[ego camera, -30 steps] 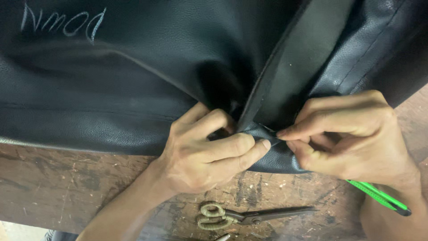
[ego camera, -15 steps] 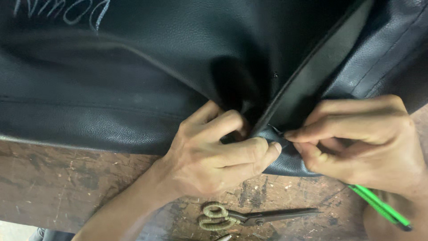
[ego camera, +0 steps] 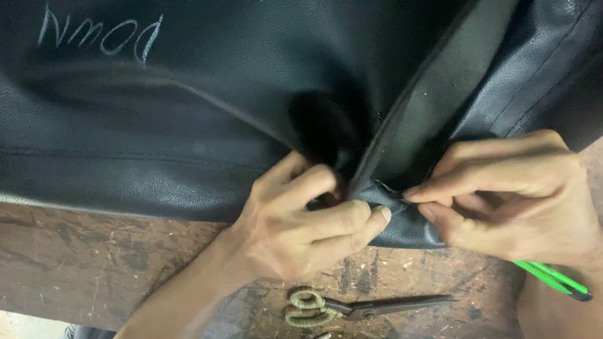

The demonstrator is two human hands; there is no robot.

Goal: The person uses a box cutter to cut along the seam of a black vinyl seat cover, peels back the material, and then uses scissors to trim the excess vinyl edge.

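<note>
Left hand (ego camera: 301, 226) and right hand (ego camera: 515, 194) pinch the black leather's (ego camera: 188, 125) folded edge (between them).

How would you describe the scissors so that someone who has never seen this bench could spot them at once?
Start at the worn wooden bench below the black leather. Just under the left hand, near the bottom edge, lie the scissors, shut, blades pointing right. Their cord-wrapped, olive loop handles set them apart from the bright green tool by the right hand.

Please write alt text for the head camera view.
Two bare hands, left hand and right hand, pinch a folded edge of black leather over a worn wooden table; scissors and a green tool lie nearby.
</note>
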